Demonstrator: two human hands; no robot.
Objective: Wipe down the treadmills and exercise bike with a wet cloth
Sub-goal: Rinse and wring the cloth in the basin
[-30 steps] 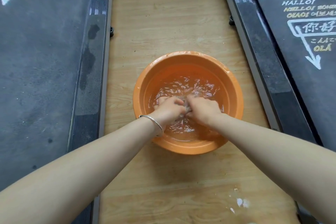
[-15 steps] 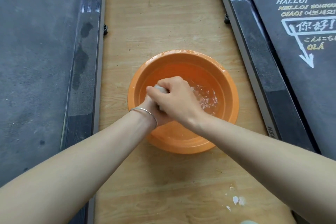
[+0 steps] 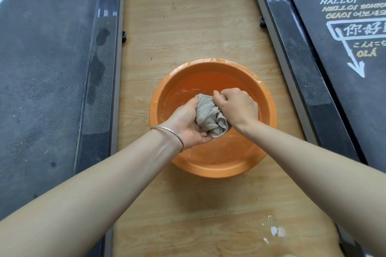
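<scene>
I hold the bunched grey cloth (image 3: 208, 115) in both hands above the orange basin (image 3: 211, 170). My left hand (image 3: 186, 124) cups it from below with fingers curled round its lower end, and my right hand (image 3: 238, 106) is clenched tight on its upper end. The basin holds water and sits on the wooden floor (image 3: 188, 16) between the left treadmill (image 3: 41, 69) and the right treadmill (image 3: 342, 94), and a thin bangle (image 3: 169, 131) circles my left wrist.

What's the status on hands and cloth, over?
Left hand and right hand both grip cloth over basin. Cloth bunched between them. Nothing in the way.
</scene>
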